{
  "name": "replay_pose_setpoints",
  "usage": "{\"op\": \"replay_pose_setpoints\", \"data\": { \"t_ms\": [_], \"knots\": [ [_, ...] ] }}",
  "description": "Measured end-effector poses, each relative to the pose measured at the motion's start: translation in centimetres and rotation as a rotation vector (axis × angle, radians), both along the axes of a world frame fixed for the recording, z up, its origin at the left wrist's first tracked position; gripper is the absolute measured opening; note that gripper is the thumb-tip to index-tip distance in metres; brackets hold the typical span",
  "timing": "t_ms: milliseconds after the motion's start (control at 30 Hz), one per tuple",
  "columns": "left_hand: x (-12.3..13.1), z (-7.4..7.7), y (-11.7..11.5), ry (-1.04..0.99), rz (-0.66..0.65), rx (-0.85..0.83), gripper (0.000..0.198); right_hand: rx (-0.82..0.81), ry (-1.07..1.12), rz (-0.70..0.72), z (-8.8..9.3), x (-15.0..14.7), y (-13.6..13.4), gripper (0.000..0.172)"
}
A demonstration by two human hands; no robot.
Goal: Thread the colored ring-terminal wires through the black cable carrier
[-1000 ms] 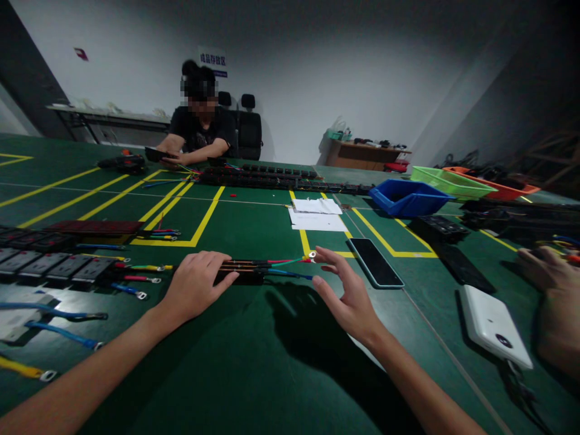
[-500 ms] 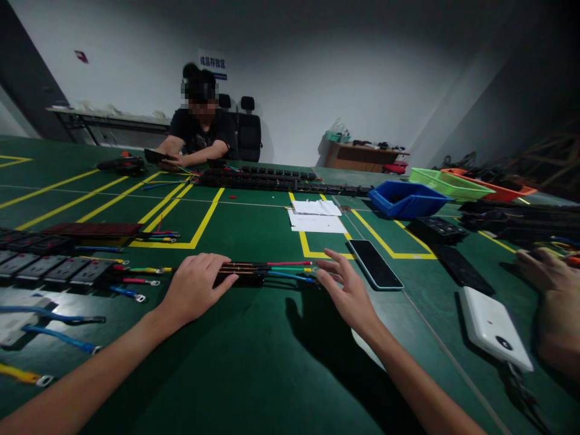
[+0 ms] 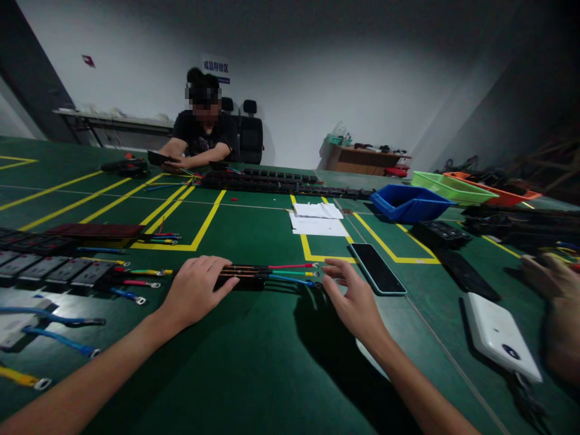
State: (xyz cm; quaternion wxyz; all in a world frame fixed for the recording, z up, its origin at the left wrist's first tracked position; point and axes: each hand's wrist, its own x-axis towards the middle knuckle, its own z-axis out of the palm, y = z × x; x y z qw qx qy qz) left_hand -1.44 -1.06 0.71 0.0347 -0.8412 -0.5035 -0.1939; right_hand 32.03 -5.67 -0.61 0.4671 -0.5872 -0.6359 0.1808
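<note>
Copper-coloured bars [image 3: 242, 269] run along the top of a long, narrow black strip [image 3: 247, 283], which lies flat on the green surface [image 3: 254, 368] under the left grip [image 3: 197, 290]. That grip is closed over the strip, fingers across the top and thumb along the near side. The right grip [image 3: 351, 296] is open, its fingertips just beside the strip's wire ends; whether they touch, I cannot tell.

The strip's body looks stiff and fairly light, probably smooth enough to slide if nudged. The thin red wire [image 3: 290, 266], green wire [image 3: 290, 273] and blue wire [image 3: 285, 278], stretching from the strip toward the right grip, should bend easily. Their silvery ring terminals [image 3: 316, 266] look hard and could snag, and pulling there might strain the joints. The better hold is on the rigid body, where the left grip is, with a light pinch for straightening the wires.

Far beyond the left grip, a white wall sign [image 3: 216, 67] reads "成品存放区"; the smaller line below is illegible. Well to the right of the right grip, a white, rounded plastic device [image 3: 501, 338] bears a dark round emblem I cannot make out.
</note>
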Motion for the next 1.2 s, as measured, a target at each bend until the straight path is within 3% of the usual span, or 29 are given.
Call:
{"op": "replay_pose_setpoints", "data": {
  "t_ms": [100,333,500,600,700,933,1000,1200],
  "knots": [
    [0.1,0.1,0.0,-0.004,0.002,0.012,0.045,-0.034,0.053,0.048,0.1,0.0,0.0,0.026],
    [0.1,0.0,0.0,-0.014,0.009,0.010,0.045,0.149,0.079,0.211,2.0,-1.4,-1.4,0.032],
    [0.0,-0.1,-0.1,-0.004,0.004,0.008,0.045,0.006,0.152,0.020,0.6,-0.7,-0.7,0.039],
    [0.0,-0.1,-0.1,0.001,0.002,0.009,0.045,-0.102,0.267,0.005,-0.4,-0.1,0.1,0.052],
    [0.1,0.0,-0.2,0.004,0.002,0.002,0.045,-0.106,0.333,0.063,-0.2,-0.1,0.2,0.054],
    [0.0,-0.1,0.0,0.004,-0.002,0.015,0.044,0.048,0.281,0.323,2.3,-1.3,-1.4,0.045],
    [0.0,-0.2,0.0,0.005,0.001,0.020,0.044,0.042,0.282,0.298,2.1,-1.2,-1.4,0.044],
    [-0.1,-0.2,0.1,0.014,-0.004,0.018,0.045,-0.124,0.287,-0.003,0.6,-0.4,-0.2,0.049]
  ]
}}
